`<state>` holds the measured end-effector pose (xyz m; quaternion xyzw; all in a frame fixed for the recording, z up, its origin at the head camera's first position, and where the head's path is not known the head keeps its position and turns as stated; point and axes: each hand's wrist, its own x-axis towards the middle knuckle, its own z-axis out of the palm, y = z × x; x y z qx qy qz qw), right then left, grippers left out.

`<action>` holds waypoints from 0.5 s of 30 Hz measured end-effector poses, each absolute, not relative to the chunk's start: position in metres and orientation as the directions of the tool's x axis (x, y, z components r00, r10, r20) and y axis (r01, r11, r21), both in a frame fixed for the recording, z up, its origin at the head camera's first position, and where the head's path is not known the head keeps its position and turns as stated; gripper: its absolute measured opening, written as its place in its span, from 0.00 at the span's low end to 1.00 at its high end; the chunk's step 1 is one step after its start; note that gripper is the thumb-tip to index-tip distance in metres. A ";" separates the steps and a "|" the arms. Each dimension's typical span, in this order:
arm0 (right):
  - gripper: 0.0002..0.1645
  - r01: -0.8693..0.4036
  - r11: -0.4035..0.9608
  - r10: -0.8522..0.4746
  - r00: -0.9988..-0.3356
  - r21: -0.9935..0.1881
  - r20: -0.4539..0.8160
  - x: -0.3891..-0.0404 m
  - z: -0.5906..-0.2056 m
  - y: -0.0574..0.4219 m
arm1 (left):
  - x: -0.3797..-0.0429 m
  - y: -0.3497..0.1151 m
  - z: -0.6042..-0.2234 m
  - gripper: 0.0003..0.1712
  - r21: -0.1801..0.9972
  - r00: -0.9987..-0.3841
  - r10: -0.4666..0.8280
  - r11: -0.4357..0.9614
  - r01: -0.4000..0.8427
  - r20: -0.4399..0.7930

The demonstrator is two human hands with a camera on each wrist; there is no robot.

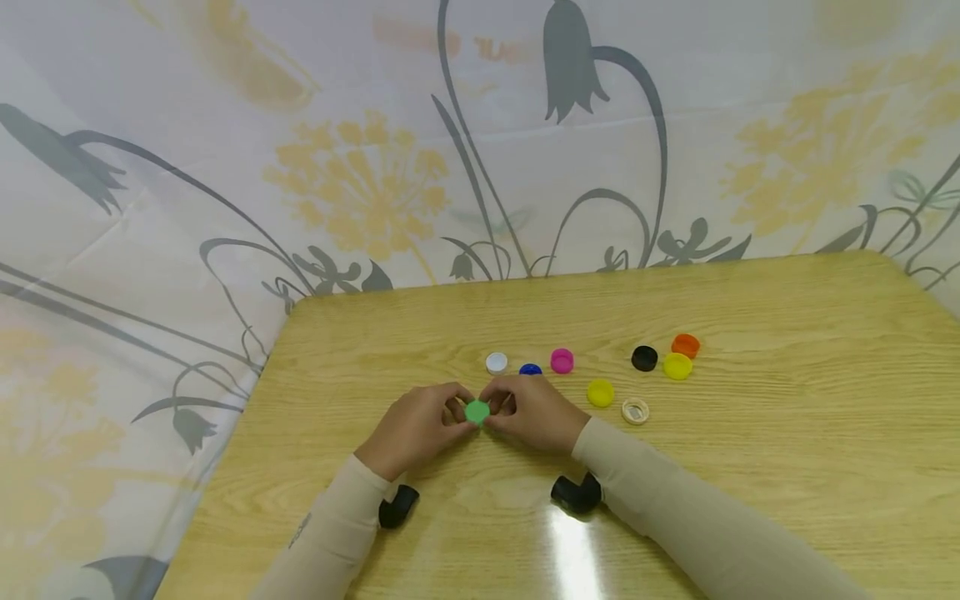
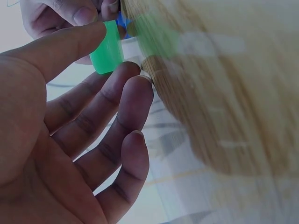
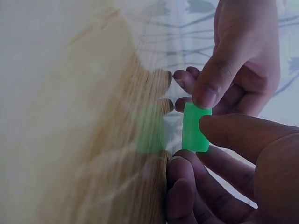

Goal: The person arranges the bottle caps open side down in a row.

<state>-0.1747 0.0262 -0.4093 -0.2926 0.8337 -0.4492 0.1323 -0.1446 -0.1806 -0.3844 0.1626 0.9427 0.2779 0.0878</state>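
Note:
A small green bottle cap (image 1: 477,412) is pinched between both hands, close over the wooden table. My left hand (image 1: 420,423) holds its left side with thumb and fingertips. From the right, my right hand (image 1: 536,414) pinches the opposite side. In the left wrist view the green cap (image 2: 106,53) is seen edge-on, and its translucent side shows. The right wrist view shows the cap (image 3: 194,126) with both thumbs on its near face and fingers curled behind and below. Just beyond the right hand lies a blue cap (image 1: 530,369), partly hidden by that hand.
Past the hands lie a white cap (image 1: 497,362) and a magenta cap (image 1: 562,361). Further right are a yellow cap (image 1: 601,392), a cream ring-shaped cap (image 1: 635,410), a black cap (image 1: 644,358), an orange cap (image 1: 686,346) and another yellow cap (image 1: 677,366). A patterned curtain (image 1: 495,167) hangs behind the table.

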 end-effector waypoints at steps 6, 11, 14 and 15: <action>0.11 -0.371 0.436 -0.601 -0.798 -0.820 0.041 -0.174 -0.410 0.026 | -0.145 -0.181 -0.385 0.12 0.560 -0.925 0.370 0.785 0.264 -0.083; 0.11 -0.378 0.437 -0.603 -0.796 -0.816 0.046 -0.173 -0.411 0.027 | -0.146 -0.181 -0.386 0.12 0.564 -0.920 0.380 0.783 0.263 -0.097; 0.11 -0.386 0.430 -0.610 -0.791 -0.816 0.053 -0.173 -0.411 0.027 | -0.146 -0.182 -0.387 0.12 0.567 -0.918 0.383 0.781 0.262 -0.104; 0.11 -0.389 0.429 -0.613 -0.788 -0.815 0.054 -0.173 -0.412 0.027 | -0.146 -0.182 -0.387 0.12 0.567 -0.917 0.383 0.781 0.260 -0.107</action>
